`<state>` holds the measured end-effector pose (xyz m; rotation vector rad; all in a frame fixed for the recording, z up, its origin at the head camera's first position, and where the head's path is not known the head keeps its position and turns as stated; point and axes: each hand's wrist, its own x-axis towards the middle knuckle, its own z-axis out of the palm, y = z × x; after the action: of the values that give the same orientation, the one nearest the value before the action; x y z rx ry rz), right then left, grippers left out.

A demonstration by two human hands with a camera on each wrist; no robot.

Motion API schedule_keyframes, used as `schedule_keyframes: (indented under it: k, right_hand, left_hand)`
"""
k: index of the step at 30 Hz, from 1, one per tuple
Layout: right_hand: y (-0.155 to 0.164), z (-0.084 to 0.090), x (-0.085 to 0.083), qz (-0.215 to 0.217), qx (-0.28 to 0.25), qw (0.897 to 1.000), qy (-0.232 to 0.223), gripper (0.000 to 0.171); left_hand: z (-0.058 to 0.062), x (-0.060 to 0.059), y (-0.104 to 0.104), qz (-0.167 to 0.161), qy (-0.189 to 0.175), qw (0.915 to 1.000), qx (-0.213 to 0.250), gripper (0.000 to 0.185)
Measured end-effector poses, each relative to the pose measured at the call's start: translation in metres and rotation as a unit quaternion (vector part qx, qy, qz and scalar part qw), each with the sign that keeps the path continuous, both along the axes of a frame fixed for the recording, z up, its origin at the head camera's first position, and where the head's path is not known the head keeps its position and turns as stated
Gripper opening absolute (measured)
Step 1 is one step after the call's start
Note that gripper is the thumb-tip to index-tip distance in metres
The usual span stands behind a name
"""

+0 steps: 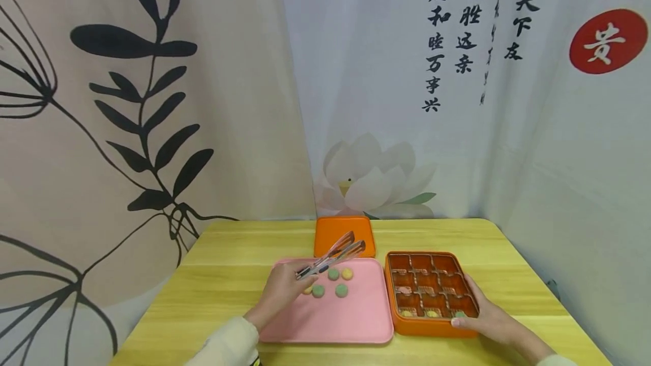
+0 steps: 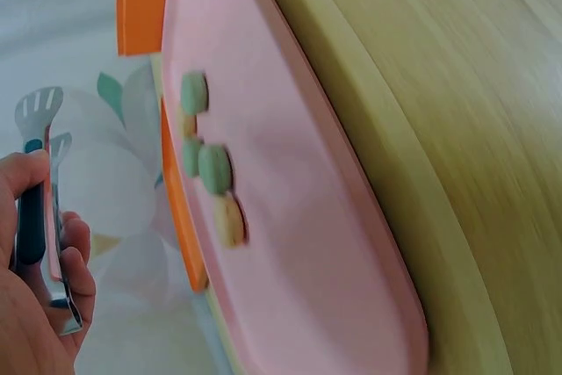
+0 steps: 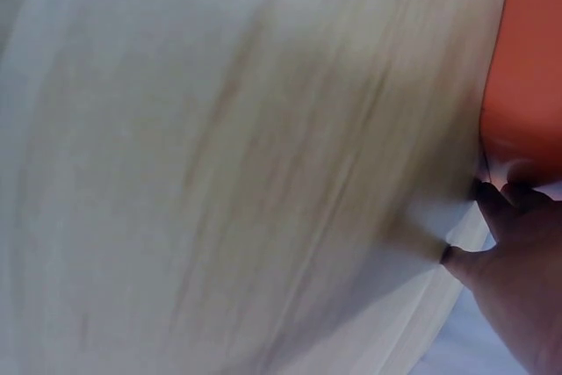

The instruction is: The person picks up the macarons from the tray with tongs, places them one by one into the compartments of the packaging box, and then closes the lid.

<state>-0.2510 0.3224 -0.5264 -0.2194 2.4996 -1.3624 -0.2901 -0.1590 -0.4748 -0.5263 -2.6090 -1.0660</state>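
Nearest the person, at the front edge of the wooden table (image 1: 229, 275), the right hand (image 1: 490, 318) grips the near right corner of the orange box (image 1: 431, 292), fingers curled against its wall as if steadying it. This box is split into a grid of small compartments; three sweets sit in the near row, one per cell as far as the head view shows, and the cells behind look bare.

Just left of it lies the pink tray (image 1: 335, 312), touching or almost touching the box. The left hand (image 1: 280, 292) hovers over the tray's near left part, fingers wrapped round a pair of tongs (image 1: 333, 256) whose tips point up and away, slightly apart and holding nothing. Below them, five small round sweets (image 1: 333, 282) rest on the tray in a loose cluster, green and yellow ones close together.

Judging by this, the filling of the box is at an early stage: three pieces placed, five waiting on the tray.

Beyond the tray lies an orange lid (image 1: 344, 233), flat on the table near the printed curtain (image 1: 152, 100).
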Motion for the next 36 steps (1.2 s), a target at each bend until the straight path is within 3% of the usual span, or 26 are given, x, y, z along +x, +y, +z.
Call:
schedule_keyframes:
  k: [5, 16, 26, 31, 36]
  right_hand:
    - [0.0, 0.0, 0.0, 0.005, -0.007, 1.0, 0.001, 0.112]
    - [-0.003, 0.004, 0.001, 0.005, -0.009, 1.0, 0.001, 0.113]
    - [-0.001, 0.002, 0.001, 0.002, 0.005, 1.0, -0.001, 0.113]
    - [-0.001, 0.002, 0.003, 0.002, 0.009, 1.0, -0.001, 0.113]
    - [-0.001, 0.002, 0.003, 0.001, 0.01, 1.0, -0.008, 0.113]
  left_hand:
    - [-0.001, -0.001, -0.015, 0.014, 0.011, 0.9998, -0.006, 0.022]
    - [-0.009, 0.006, -0.053, 0.054, -0.022, 0.9982, -0.014, 0.009]
    - [-0.022, 0.017, -0.085, 0.093, -0.044, 0.9942, -0.031, 0.018]
    - [-0.031, 0.026, -0.102, 0.101, -0.043, 0.9935, -0.031, 0.017]
    - [-0.04, 0.037, -0.114, 0.077, -0.05, 0.9954, -0.028, 0.016]
